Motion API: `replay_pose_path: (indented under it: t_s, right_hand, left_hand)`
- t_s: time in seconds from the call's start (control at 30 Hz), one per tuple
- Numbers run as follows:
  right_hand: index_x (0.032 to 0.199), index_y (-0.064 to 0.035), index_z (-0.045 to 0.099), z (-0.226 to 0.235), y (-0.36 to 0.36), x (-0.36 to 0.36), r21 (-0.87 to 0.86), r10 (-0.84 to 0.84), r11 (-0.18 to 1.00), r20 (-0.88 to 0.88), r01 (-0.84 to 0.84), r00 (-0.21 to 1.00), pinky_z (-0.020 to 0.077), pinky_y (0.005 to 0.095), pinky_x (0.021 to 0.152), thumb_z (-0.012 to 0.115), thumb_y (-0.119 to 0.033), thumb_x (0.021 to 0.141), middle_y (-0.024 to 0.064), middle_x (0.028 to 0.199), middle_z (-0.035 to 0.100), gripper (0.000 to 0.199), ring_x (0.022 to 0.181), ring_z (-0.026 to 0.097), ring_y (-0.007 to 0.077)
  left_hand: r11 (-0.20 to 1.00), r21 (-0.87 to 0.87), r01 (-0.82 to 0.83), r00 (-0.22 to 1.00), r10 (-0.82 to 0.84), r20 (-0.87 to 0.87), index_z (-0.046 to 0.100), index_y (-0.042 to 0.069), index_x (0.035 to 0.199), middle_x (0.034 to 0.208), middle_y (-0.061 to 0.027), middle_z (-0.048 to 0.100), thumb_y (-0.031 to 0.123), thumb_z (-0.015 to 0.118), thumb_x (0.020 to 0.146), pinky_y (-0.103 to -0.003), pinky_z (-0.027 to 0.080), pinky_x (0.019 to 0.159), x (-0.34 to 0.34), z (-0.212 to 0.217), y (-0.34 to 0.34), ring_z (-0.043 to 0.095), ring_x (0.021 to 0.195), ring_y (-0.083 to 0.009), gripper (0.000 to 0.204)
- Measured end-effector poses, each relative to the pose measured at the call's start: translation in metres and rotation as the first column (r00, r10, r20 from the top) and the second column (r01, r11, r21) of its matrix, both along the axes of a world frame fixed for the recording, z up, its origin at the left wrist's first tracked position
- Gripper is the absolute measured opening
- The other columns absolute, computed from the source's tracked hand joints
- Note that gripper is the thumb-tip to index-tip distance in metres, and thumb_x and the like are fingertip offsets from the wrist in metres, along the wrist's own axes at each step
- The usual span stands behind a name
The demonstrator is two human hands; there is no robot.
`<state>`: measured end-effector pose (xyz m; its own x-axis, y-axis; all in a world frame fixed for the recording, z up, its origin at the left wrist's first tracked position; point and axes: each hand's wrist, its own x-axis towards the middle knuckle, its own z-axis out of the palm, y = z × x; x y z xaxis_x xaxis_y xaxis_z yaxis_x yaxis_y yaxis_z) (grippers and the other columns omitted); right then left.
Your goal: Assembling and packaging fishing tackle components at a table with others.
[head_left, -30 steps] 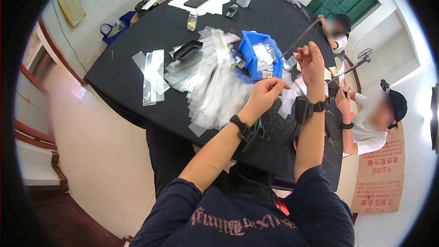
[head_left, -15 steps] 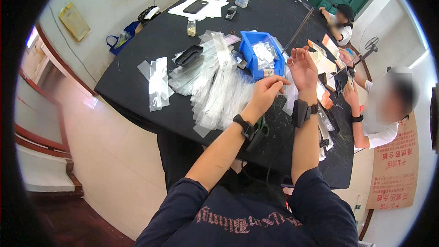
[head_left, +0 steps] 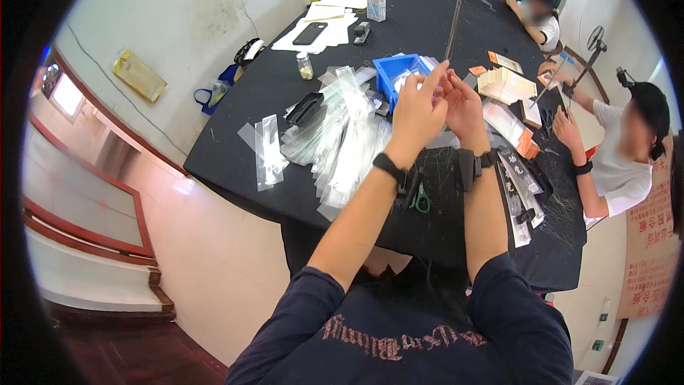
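My left hand (head_left: 415, 115) and my right hand (head_left: 467, 113) meet above the table, just in front of a blue bin (head_left: 385, 71) that holds clear packets. On the left hand the index finger reaches forward and the thumb bends toward the right hand. The right hand's palm is turned up, its fingers curled in. Whatever lies between the fingertips is too small to make out. Beyond them rises a thin dark rod (head_left: 453, 32); whether a hand touches it I cannot tell. Green-handled scissors (head_left: 422, 201) lie between my wrists.
Clear plastic sleeves (head_left: 342, 142) heap up left of my hands, with a black tray (head_left: 305, 108) on them. Right are a stack of cards (head_left: 507, 85) and printed packets (head_left: 516, 132). A jar (head_left: 305, 65) and phone (head_left: 310, 33) lie farther back. A co-worker (head_left: 620, 150) sits at right.
My left hand has lifted forward to join the right hand. The right fingers have curled in more. The view has shifted, and the rod now appears more upright.
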<state>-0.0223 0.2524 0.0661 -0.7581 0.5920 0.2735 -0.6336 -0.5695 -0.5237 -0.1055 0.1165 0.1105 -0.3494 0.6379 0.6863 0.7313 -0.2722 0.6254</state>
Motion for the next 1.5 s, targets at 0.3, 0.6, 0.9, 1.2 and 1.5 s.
replay_pose_path:
  t_s: [0.3,0.6,0.9,1.2,1.5]
  right_hand:
    - [0.102,-0.0095,0.058,0.009,-0.005,0.003,-0.029,-0.203,0.978,0.11,0.207,0.973,0.0483,0.0305,0.074,0.055,-0.012,0.087,0.009,0.105,0.066,0.015,0.087,0.061,0.0181]
    - [0.098,-0.0063,0.061,0.054,-0.017,0.035,0.517,-0.756,0.625,0.216,0.585,0.618,0.0459,0.0235,0.07,0.054,-0.012,0.086,0.0076,0.103,0.068,0.015,0.083,0.06,0.0118]
    - [0.096,0.0007,0.062,0.095,-0.119,0.209,0.874,-0.829,0.478,0.418,0.083,0.371,0.046,0.0235,0.079,0.061,-0.012,0.087,0.0028,0.092,0.064,0.015,0.088,0.059,0.0088]
    - [0.091,-0.0007,0.063,-0.015,-0.176,0.335,0.778,-0.769,0.624,0.628,0.072,-0.122,0.0453,0.0209,0.068,0.06,-0.006,0.086,0.0006,0.081,0.064,0.008,0.075,0.058,0.006]
    - [0.091,0.0002,0.065,-0.006,-0.177,0.328,0.909,-0.84,0.414,0.402,0.049,-0.365,0.0452,0.0208,0.065,0.061,-0.006,0.085,0.0016,0.077,0.064,0.009,0.07,0.057,0.0064]
  left_hand:
    - [0.978,-0.171,-0.117,0.973,0.078,-0.219,0.056,0.018,0.122,0.105,-0.0216,0.057,0.019,0.059,0.078,-0.049,0.048,0.081,-0.012,-0.012,0.034,0.055,0.098,-0.0412,0.044]
    - [0.944,-0.287,-0.16,0.967,0.092,-0.237,0.054,0.016,0.124,0.108,-0.0234,0.058,0.015,0.057,0.078,-0.044,0.045,0.087,-0.001,-0.007,0.036,0.057,0.098,-0.0367,0.046]
    - [0.998,-0.068,-0.013,1.0,0.014,0.014,0.055,0.014,0.124,0.105,-0.0175,0.056,0.008,0.052,0.077,-0.04,0.047,0.081,-0.003,-0.023,0.027,0.056,0.092,-0.0299,0.048]
    - [0.994,0.102,0.035,0.993,-0.047,0.109,0.055,0.016,0.126,0.106,-0.0118,0.062,0.004,0.049,0.078,-0.033,0.05,0.077,-0.006,-0.033,0.027,0.062,0.082,-0.0198,0.049]
    - [0.98,0.178,0.084,0.98,-0.114,0.164,0.057,0.022,0.125,0.1,-0.0114,0.06,0.003,0.052,0.076,-0.03,0.051,0.066,-0.014,-0.043,0.025,0.061,0.074,-0.0181,0.053]
